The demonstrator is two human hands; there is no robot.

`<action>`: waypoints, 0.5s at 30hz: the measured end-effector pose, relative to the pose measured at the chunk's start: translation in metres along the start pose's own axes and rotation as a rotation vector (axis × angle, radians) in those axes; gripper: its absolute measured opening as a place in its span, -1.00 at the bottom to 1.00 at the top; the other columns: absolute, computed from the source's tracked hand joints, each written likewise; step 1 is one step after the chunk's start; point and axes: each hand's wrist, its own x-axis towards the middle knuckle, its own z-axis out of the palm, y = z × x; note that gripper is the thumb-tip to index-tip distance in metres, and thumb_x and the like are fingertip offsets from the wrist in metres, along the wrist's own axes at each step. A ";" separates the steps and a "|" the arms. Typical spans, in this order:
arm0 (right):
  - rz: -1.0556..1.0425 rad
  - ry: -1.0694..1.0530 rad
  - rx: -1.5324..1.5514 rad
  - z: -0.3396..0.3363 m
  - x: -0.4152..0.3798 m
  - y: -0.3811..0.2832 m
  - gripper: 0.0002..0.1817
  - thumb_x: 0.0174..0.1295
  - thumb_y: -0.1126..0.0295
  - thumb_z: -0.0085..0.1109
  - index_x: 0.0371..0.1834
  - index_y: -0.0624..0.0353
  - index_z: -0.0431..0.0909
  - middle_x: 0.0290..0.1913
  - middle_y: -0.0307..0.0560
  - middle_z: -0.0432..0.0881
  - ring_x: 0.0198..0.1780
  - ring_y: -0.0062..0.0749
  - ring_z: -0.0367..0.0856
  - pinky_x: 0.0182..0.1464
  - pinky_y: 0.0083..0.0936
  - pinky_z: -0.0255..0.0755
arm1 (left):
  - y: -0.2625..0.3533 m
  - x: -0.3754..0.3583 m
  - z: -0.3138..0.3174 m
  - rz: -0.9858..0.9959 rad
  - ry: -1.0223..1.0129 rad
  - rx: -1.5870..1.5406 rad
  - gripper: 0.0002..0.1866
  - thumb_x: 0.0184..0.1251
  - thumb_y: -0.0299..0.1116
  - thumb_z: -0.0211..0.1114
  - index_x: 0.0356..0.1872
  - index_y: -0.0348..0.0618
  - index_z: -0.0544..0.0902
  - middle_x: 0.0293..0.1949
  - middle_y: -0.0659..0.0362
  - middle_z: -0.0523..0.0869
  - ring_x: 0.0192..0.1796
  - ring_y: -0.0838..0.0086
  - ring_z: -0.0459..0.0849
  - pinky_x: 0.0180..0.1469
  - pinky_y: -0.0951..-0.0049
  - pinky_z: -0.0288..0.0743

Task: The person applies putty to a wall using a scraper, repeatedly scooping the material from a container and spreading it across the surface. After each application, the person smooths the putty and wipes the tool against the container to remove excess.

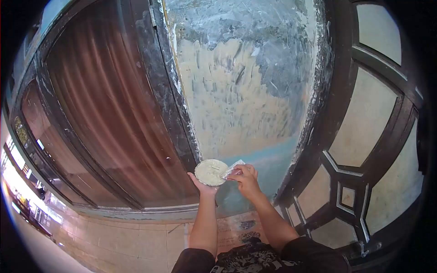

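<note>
A round, shallow container [210, 172] of pale, creamy paste rests on my left hand [203, 185], which supports it from below with the thumb out at the left side. My right hand [246, 181] pinches a small flat scraper [233, 169] with whitish smears on it. The scraper's lower edge is at the right rim of the container, touching or nearly touching the paste. Behind both hands stands a wall panel [236, 91], patchy with beige filler over grey and blue-green paint.
A dark-framed window [109, 118] with a reddish-brown curtain behind it is at the left. On the right stands a dark wooden door [359, 132] with pale panels. Floor tiles [123, 236] and a stained flat sheet [234, 230] lie below.
</note>
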 end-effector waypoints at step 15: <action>0.021 0.065 -0.054 0.001 -0.001 0.011 -0.47 -0.01 0.71 0.24 -0.11 -0.27 0.86 0.22 -0.23 0.59 0.32 -0.02 0.36 0.32 -0.11 0.16 | -0.012 0.006 -0.004 -0.020 0.010 0.045 0.12 0.23 0.73 -0.19 0.46 -0.06 0.48 0.43 -0.02 0.53 0.39 -0.08 0.53 0.37 -0.21 0.45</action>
